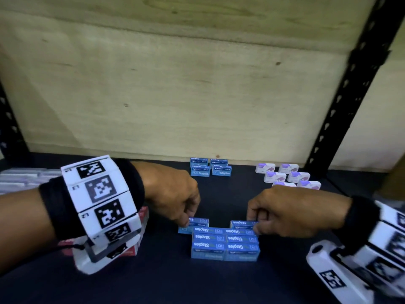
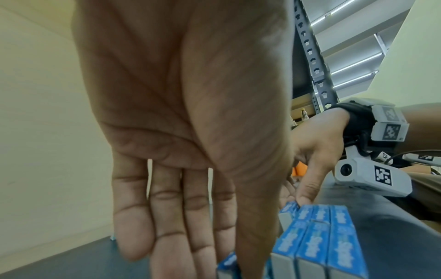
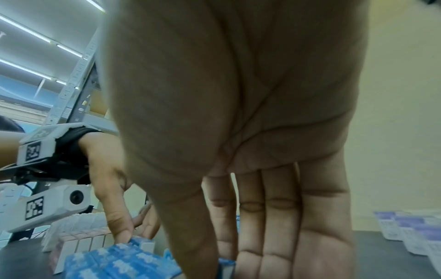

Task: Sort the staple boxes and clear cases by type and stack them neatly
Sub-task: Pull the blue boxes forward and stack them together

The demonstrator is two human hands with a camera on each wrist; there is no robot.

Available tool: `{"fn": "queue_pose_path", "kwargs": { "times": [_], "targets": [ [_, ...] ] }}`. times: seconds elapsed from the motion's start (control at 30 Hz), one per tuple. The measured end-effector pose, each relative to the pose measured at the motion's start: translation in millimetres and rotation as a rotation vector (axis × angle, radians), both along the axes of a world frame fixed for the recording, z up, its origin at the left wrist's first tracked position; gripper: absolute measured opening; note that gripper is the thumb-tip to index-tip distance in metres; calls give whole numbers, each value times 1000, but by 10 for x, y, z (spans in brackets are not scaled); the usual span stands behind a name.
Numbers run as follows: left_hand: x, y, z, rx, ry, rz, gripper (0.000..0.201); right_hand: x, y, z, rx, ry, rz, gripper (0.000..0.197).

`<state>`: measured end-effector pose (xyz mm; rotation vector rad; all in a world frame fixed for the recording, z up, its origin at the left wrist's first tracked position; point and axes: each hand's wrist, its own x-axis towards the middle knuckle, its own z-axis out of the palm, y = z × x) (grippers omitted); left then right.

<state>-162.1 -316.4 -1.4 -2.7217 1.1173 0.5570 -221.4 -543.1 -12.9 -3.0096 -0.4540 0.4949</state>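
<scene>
Head view: dark shelf [image 1: 166,279] — plywood back panel [image 1: 175,95], black uprights [image 1: 350,88].

Dim, even light; ceiling strip lights [image 3: 28,30] glare upper left in right wrist view; edges warped, motion-blurred.

The word "Staples" reads upside down in white on the tops of the blue staple boxes [image 1: 225,243] in the near block, beside a small boxed logo too blurred to make out. The far blue staple boxes [image 1: 210,168] carry "Staples" upright on their front faces; the finer print above it is illegible. The square black-and-white marker codes on the wrist bands [image 1: 102,195] hold no readable letters, and print on the white-and-purple boxes [image 1: 287,176] is too small to read
</scene>
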Motion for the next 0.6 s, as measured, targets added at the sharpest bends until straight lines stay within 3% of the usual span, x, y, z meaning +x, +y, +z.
{"fn": "queue_pose_path", "kwargs": {
  "times": [0.6],
  "targets": [
    [-148,-45,27,9,24,-6,19,-53,-8,-67,148,96,-76,20]
  ]
}}
